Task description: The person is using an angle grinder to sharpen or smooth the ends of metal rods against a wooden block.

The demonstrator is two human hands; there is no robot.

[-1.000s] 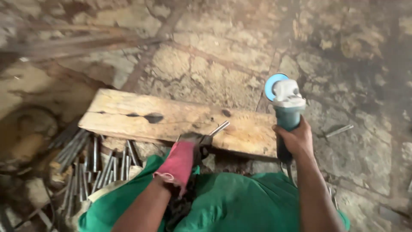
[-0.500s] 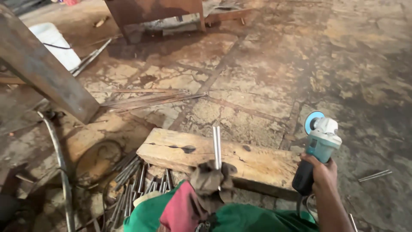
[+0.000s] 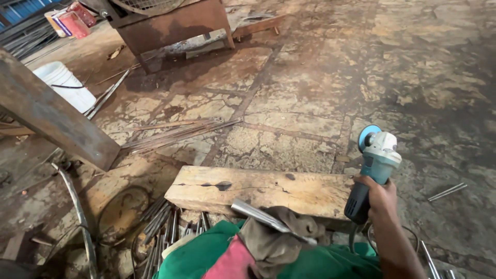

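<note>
— What's closest to the camera?

— The left hand [image 3: 276, 240], in a worn grey and red glove, low over the green trousers [image 3: 320, 261]. Its grip is closed around a short metal bar [image 3: 268, 219], which slants up to the left with its free end over the near edge of the wooden plank [image 3: 258, 188].

— And the other hand?

— The right hand [image 3: 377, 196] is bare, forearm coming up from the lower right. Its grip is wrapped tight on the dark handle of a teal and white grinder [image 3: 374, 168], held upright beside the plank's right end, blue disc guard on top.

— What lies around them?

— A bundle of short metal rods [image 3: 165, 227] on the floor just left of the knee, under the plank's near edge. A few loose rods [image 3: 447, 192] lie to the right, well apart from the grinder. A curved cable or strip [image 3: 77, 206] snakes along the left; I can't tell which.

— Further out?

— A thick rusty beam [image 3: 51, 121] slants across the left. Past the plank, a sheaf of long thin rods [image 3: 181, 133] lies on the stone floor [image 3: 413, 77]. Behind the beam stands a white bucket [image 3: 64, 85].

— Any packages?

— At the far top left, red and pale boxy containers [image 3: 72, 19], blurred, beside a rusty metal frame [image 3: 170, 23].
</note>
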